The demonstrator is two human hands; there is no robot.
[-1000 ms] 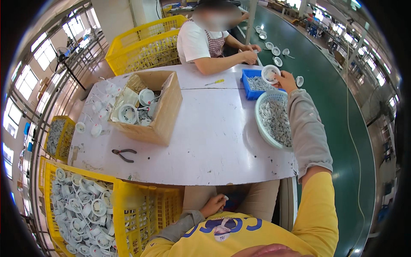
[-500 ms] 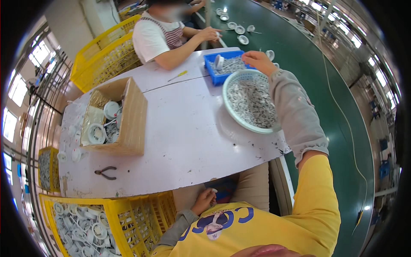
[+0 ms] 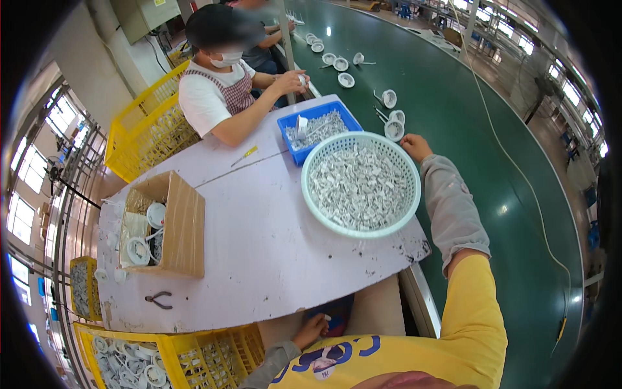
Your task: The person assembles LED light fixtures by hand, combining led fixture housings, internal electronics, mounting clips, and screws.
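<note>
My right hand (image 3: 416, 147) reaches past the pale green basket to the conveyor. Its curled fingers are at the rim of a round white lamp housing (image 3: 394, 130), seemingly pinching it. Two more such housings with white leads lie just beyond. Small white and grey pieces fill the round basket (image 3: 414, 200). Low by my lap, my left hand (image 3: 311, 331) is closed on a small white piece (image 3: 327, 318), too small to identify. Behind the basket is a blue tray (image 3: 289, 150) of similar pieces, with one white housing standing in it.
A cardboard box (image 3: 184, 230) of white fittings stands at the table's left, with pliers (image 3: 159, 299) in front. Near the co-worker (image 3: 223, 97) lies a yellow-handled screwdriver (image 3: 246, 155). A yellow crate (image 3: 170, 356) of fittings is at lower left. The green conveyor (image 3: 479, 194) runs along the right.
My right hand has gone from above the blue tray to the housings on the conveyor, right of the basket. The whole view has shifted. My left hand stays low with its small piece.
</note>
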